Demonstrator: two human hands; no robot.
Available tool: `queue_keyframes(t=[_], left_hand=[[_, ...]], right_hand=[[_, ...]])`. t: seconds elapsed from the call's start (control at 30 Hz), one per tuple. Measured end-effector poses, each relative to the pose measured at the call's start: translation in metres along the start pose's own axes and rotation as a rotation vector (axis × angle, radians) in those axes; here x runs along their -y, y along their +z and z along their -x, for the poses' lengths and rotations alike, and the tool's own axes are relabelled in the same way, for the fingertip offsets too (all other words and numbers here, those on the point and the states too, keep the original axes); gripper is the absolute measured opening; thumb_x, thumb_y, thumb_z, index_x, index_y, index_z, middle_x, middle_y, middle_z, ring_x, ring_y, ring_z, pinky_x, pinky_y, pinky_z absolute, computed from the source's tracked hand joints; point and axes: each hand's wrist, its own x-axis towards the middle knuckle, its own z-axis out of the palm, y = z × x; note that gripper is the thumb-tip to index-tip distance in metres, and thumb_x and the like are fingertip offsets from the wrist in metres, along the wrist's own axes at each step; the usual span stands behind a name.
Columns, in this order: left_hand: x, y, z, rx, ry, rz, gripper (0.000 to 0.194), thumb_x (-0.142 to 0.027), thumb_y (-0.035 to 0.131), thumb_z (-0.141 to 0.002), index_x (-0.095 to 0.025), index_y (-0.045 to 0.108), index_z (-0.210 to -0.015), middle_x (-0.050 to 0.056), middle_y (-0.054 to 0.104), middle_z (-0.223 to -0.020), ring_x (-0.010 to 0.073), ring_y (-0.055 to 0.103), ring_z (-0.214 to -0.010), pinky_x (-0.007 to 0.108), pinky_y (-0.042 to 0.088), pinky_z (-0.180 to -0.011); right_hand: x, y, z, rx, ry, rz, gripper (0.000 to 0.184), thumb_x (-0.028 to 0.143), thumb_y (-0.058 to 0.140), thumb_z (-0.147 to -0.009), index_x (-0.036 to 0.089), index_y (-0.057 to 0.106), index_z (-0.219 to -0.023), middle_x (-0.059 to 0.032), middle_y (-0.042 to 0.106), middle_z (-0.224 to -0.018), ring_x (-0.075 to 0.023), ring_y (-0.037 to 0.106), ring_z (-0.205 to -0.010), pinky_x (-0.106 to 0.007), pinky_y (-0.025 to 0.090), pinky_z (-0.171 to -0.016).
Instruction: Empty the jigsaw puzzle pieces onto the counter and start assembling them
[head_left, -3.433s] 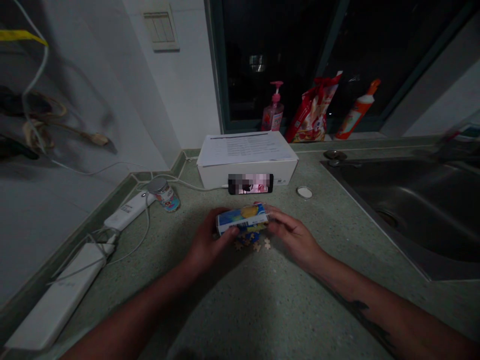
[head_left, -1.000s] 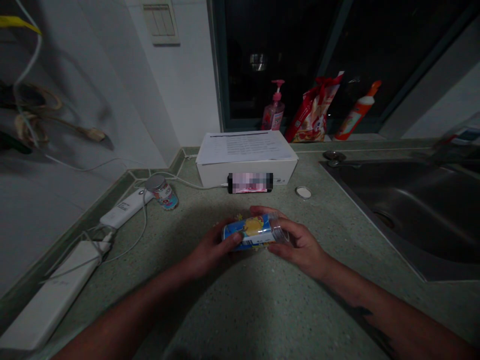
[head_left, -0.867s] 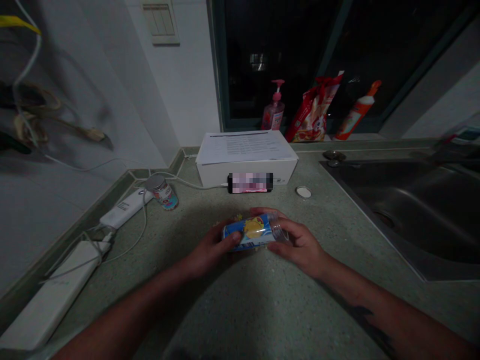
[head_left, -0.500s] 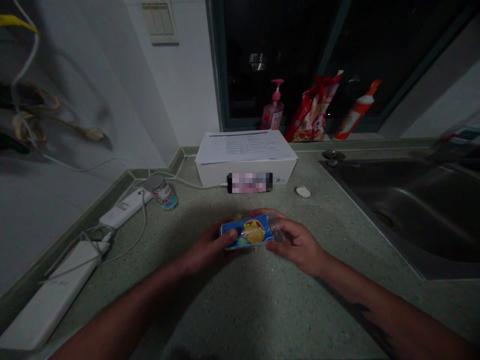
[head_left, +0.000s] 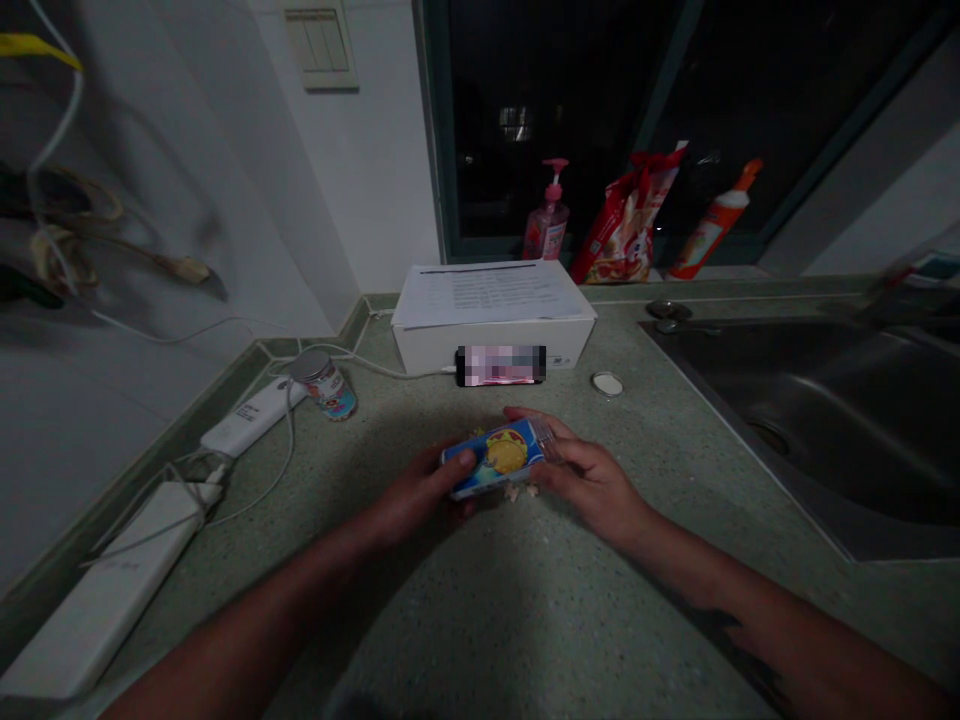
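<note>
Now | left hand [head_left: 420, 490], right hand [head_left: 589, 478] | holding blue snack canister [head_left: 493, 459] sideways | crumbs [head_left: 521, 491] below

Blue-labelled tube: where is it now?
In the head view, the blue-labelled tube is held just below centre between the left hand and right hand, with small biscuit pieces beneath its lower edge and a white box beyond it.

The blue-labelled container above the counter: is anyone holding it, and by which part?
Yes, both hands hold it: the left hand at its labelled end of the blue-labelled container, the right hand at its clear plastic end.
</note>
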Motion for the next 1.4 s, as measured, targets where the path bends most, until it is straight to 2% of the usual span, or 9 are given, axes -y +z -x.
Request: queue_keyframes(t=[0.3,0.53,0.63,0.73,0.87,1.0,1.13,1.23,1.4], left_hand=[[0.008,-0.006,-0.008,-0.096,0.026,-0.034,0.054,-0.07,0.077,-0.087,-0.022,0.075,-0.11,0.011,0.077,-0.1,0.0248,0.071,-0.08,0.036,0.058,-0.065],[0.01,-0.008,-0.007,-0.102,0.056,-0.076,0.05,-0.069,0.075,-0.091,-0.023,0.075,-0.111,0.011,0.078,-0.102,0.0288,0.074,-0.088,0.041,0.061,-0.073],[0.007,-0.006,-0.006,-0.106,0.12,-0.075,0.056,-0.061,0.087,-0.083,-0.024,0.072,-0.121,0.013,0.079,-0.113,0.033,0.075,-0.101,0.048,0.062,-0.086],[0.007,-0.004,-0.007,-0.175,0.223,-0.12,0.066,-0.05,0.095,-0.076,-0.027,0.065,-0.129,0.012,0.077,-0.122,0.034,0.074,-0.109,0.05,0.062,-0.09],[0.01,-0.002,-0.006,-0.276,0.292,-0.257,0.064,-0.047,0.092,-0.08,-0.026,0.061,-0.133,0.013,0.075,-0.125,0.0328,0.074,-0.107,0.049,0.063,-0.087],[0.01,-0.001,-0.002,-0.385,0.359,-0.37,0.067,-0.042,0.093,-0.078,-0.026,0.059,-0.135,0.014,0.072,-0.13,0.032,0.072,-0.106,0.05,0.06,-0.089],[0.005,0.001,0.002,-0.428,0.457,-0.452,0.059,-0.039,0.093,-0.077,-0.026,0.064,-0.126,0.012,0.074,-0.118,0.0312,0.071,-0.099,0.051,0.059,-0.087],[0.0,0.005,0.007,-0.451,0.503,-0.553,0.053,-0.04,0.093,-0.075,-0.025,0.067,-0.119,0.01,0.075,-0.11,0.0322,0.07,-0.098,0.054,0.058,-0.091],[-0.007,0.008,0.015,-0.398,0.54,-0.619,0.055,-0.043,0.092,-0.076,-0.026,0.066,-0.121,0.01,0.072,-0.111,0.032,0.07,-0.1,0.052,0.056,-0.092]], right_hand=[[-0.007,-0.001,-0.002,-0.004,0.076,-0.063,0.023,0.048,0.075,-0.101,0.027,0.085,-0.101,-0.0073,0.059,-0.158,-0.0271,0.062,-0.138,-0.052,0.049,-0.12],[-0.013,-0.002,-0.004,-0.042,0.082,-0.02,0.027,0.054,0.076,-0.098,0.028,0.084,-0.099,-0.0077,0.069,-0.144,-0.0269,0.065,-0.131,-0.052,0.05,-0.118],[-0.016,-0.005,-0.006,-0.076,0.085,-0.001,0.028,0.055,0.075,-0.098,0.028,0.083,-0.098,-0.0076,0.073,-0.134,-0.0266,0.068,-0.125,-0.051,0.052,-0.114],[-0.017,-0.01,-0.008,-0.099,0.043,0.11,0.028,0.055,0.076,-0.097,0.028,0.084,-0.1,-0.0084,0.073,-0.134,-0.0285,0.067,-0.128,-0.053,0.05,-0.116],[-0.017,-0.016,-0.01,-0.127,-0.045,0.319,0.02,0.047,0.078,-0.096,0.029,0.084,-0.103,-0.0096,0.066,-0.145,-0.0314,0.06,-0.138,-0.056,0.045,-0.12],[-0.02,-0.014,-0.01,-0.247,-0.038,0.362,0.016,0.043,0.085,-0.088,0.028,0.081,-0.091,-0.0091,0.069,-0.128,-0.0308,0.064,-0.125,-0.055,0.05,-0.112],[-0.024,-0.009,-0.009,-0.272,0.102,0.182,0.025,0.046,0.091,-0.079,0.026,0.078,-0.086,-0.0064,0.071,-0.108,-0.0241,0.068,-0.098,-0.043,0.059,-0.09],[-0.022,-0.006,-0.007,-0.215,0.303,-0.064,0.032,0.051,0.088,-0.083,0.023,0.078,-0.095,0.0004,0.066,-0.079,-0.0148,0.059,-0.067,-0.031,0.056,-0.068],[-0.025,-0.008,-0.002,0.052,0.466,-0.507,0.031,0.047,0.083,-0.092,0.02,0.075,-0.105,0.0102,0.049,-0.058,-0.0083,0.04,-0.047,-0.031,0.062,-0.066]])
